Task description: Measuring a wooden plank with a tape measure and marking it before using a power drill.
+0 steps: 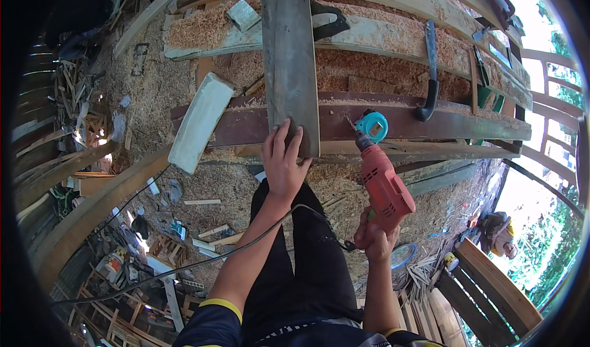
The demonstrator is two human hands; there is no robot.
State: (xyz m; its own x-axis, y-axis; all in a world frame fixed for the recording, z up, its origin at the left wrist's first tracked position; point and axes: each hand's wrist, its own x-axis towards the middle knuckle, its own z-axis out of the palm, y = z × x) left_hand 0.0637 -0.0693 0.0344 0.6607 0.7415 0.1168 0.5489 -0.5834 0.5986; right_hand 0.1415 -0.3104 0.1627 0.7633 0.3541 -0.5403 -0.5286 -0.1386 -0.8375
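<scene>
My left hand (284, 162) lies with its fingers stretched over the near end of a dark grey plank (290, 58), which runs away from me across the beams. In my right hand (376, 239) is a red power drill (386, 187), gripped by its handle. Its bit points up and left, close to a teal tape measure (372, 126) on a reddish-brown beam (430, 126). The drill's black cord (264, 232) hangs across my left forearm. Left of the plank, a pale wooden block (201, 122) rests at a slant.
A long knife (431, 58) with a black handle lies across the beams at right. Shavings and a small block (244, 15) cover the far beam (375, 36). A handsaw (501, 6) is at the far right. A person (496, 233) is beyond stacked boards (498, 279). Scraps litter the floor.
</scene>
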